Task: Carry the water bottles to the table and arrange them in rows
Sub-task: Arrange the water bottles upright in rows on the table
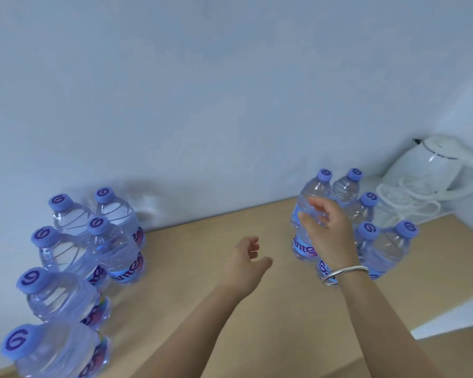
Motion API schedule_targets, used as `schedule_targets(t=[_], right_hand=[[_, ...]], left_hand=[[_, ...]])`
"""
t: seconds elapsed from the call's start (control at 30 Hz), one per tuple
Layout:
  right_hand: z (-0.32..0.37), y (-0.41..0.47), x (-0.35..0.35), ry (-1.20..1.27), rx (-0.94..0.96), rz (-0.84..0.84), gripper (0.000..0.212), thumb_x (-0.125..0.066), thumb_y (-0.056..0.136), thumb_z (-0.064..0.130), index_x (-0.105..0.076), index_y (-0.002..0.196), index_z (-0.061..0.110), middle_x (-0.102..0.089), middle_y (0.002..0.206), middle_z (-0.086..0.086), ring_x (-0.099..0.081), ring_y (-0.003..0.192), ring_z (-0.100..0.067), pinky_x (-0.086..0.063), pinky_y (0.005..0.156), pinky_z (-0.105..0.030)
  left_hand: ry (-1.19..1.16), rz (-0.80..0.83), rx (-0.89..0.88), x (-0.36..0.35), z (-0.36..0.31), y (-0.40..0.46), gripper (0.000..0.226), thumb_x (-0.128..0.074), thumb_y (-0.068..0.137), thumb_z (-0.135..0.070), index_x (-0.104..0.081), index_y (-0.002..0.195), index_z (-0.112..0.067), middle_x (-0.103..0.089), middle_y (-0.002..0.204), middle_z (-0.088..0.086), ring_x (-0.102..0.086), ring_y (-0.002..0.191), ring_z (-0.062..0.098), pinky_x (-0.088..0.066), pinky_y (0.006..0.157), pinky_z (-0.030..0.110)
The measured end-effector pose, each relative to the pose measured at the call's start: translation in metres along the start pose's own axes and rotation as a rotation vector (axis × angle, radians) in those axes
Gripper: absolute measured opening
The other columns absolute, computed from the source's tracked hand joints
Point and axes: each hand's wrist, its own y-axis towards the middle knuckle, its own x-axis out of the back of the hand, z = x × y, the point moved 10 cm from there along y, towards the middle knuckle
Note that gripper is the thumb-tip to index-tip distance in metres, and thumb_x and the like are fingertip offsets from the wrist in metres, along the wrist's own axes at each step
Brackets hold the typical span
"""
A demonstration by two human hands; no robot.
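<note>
Reaching forward over the desk, the right hand has its fingers spread and slightly bent in front of the nearest tall bottle of the right group; I cannot tell if the fingertips already touch the plastic, but they do not close around it. A silver bracelet sits on this wrist. The left hand hangs in the air above the bare wood in the middle, with loosely curled fingers and nothing inside it.

The water bottles stand upright on the desk in two groups, well apart from each other. The right group counts about six bottles, packed close together, partly hidden behind the right hand. The left group has six bottles in two short lines along the wall, all with blue caps that carry a purple swirl. Some labels show purple letters.

Behind the right group, in the corner, a white kettle stands with its white cord lying in loops just beside the bottles.
</note>
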Motion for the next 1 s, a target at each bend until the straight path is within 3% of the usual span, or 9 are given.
schedule_targets(t=[0.1,0.2,0.33,0.6,0.73,0.8,0.87,1.0], right_hand=[[-0.001,-0.005,0.052,-0.147,0.129,-0.265,0.043,-0.068,0.077,0.004,-0.056,0.118,0.005,-0.053,0.113,-0.005,-0.047,0.109,-0.019,-0.027,0.089,-0.002],[-0.024,-0.009,0.083,-0.225,0.108,-0.417,0.053,-0.071,0.072,0.006,-0.051,0.121,-0.004,-0.055,0.116,-0.021,-0.046,0.111,-0.032,-0.027,0.095,-0.018],[-0.095,-0.011,0.068,0.052,-0.245,-0.267,0.050,-0.073,0.075,0.015,-0.050,0.120,0.014,-0.058,0.120,-0.007,-0.054,0.112,-0.025,-0.041,0.095,-0.033],[-0.101,-0.009,0.069,0.085,-0.215,-0.274,0.033,-0.073,0.078,0.021,-0.060,0.107,0.015,-0.064,0.108,-0.003,-0.060,0.102,-0.019,-0.045,0.089,-0.032],[-0.083,-0.016,0.067,0.095,-0.179,-0.291,0.021,-0.074,0.077,0.025,-0.063,0.094,0.019,-0.066,0.095,0.004,-0.060,0.090,-0.014,-0.043,0.081,-0.025],[-0.067,-0.018,0.064,0.129,-0.156,-0.287,0.015,-0.074,0.076,0.024,-0.060,0.077,0.028,-0.063,0.075,0.020,-0.059,0.077,-0.001,-0.041,0.069,-0.010],[-0.047,-0.019,0.059,0.150,-0.129,-0.255,0.021,-0.074,0.076,0.022,-0.057,0.066,0.029,-0.059,0.057,0.023,-0.056,0.062,0.008,-0.039,0.057,-0.002],[-0.011,-0.015,0.045,0.250,-0.119,-0.180,0.020,-0.073,0.077,0.028,-0.063,0.061,0.020,-0.059,0.055,0.011,-0.054,0.055,0.002,-0.044,0.057,-0.011]], left_hand=[[0.015,0.049,-0.003,-0.020,-0.007,-0.001,0.053,-0.064,0.083,-0.018,-0.045,0.132,-0.018,-0.052,0.111,-0.009,-0.054,0.103,0.007,-0.044,0.070,0.013],[0.058,0.083,-0.006,-0.036,-0.009,-0.004,0.052,-0.065,0.082,-0.019,-0.047,0.131,-0.020,-0.053,0.108,-0.011,-0.056,0.099,0.006,-0.042,0.063,0.009],[0.072,0.125,0.008,-0.050,-0.007,-0.009,0.050,-0.064,0.083,-0.018,-0.047,0.131,-0.019,-0.053,0.111,-0.008,-0.058,0.097,0.008,-0.042,0.057,0.007],[0.138,0.197,0.017,-0.062,0.007,-0.017,0.049,-0.065,0.083,-0.018,-0.048,0.130,-0.016,-0.054,0.112,-0.005,-0.059,0.096,0.011,-0.043,0.062,0.013],[0.171,0.196,0.011,-0.054,0.016,-0.019,0.054,-0.067,0.082,-0.022,-0.047,0.133,-0.016,-0.054,0.111,-0.006,-0.056,0.098,0.009,-0.045,0.077,0.018],[0.185,0.207,0.002,-0.049,0.020,-0.020,0.064,-0.071,0.079,-0.027,-0.044,0.137,-0.020,-0.053,0.116,-0.009,-0.053,0.104,0.007,-0.042,0.084,0.017],[0.192,0.218,-0.008,-0.043,0.025,-0.021,0.080,-0.077,0.072,-0.034,-0.036,0.141,-0.026,-0.048,0.124,-0.013,-0.048,0.112,0.004,-0.038,0.087,0.017],[0.108,0.234,-0.077,-0.038,0.019,-0.033,0.109,-0.085,0.053,-0.044,-0.024,0.144,-0.037,-0.039,0.132,-0.026,-0.041,0.122,-0.003,-0.035,0.088,0.013]])
